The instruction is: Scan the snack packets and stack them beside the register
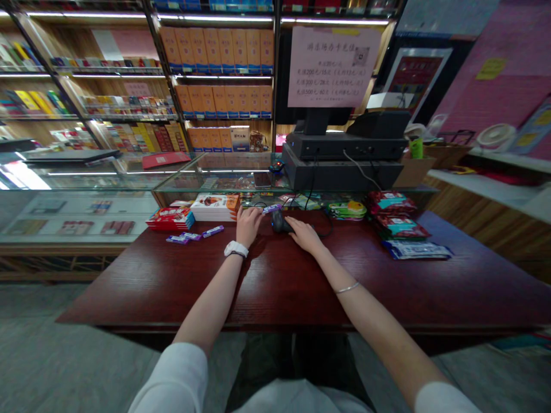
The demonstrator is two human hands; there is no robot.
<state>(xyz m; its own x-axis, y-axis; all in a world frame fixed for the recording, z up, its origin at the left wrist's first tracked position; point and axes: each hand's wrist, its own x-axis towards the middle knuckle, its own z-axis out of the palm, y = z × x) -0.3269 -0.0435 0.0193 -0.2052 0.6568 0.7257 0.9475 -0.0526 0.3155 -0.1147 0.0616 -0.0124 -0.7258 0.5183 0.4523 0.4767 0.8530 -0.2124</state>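
Note:
My left hand (248,225), with a white watch on its wrist, reaches across the dark red wooden table (301,287) and pinches a small purple packet (271,209) at its fingertips. My right hand (303,234), a thin bracelet on its forearm, lies over a black scanner-like device (280,221) with a cable; its fingers curl on the device. Two more small purple packets (212,231) lie to the left on the table.
Red snack packs (170,218) and a white-orange box (216,206) sit at the left; stacked snack bags (398,221) at the right. A black cash register (344,155) with a pink sign stands on the glass counter (206,178). Shelves of boxes fill the back.

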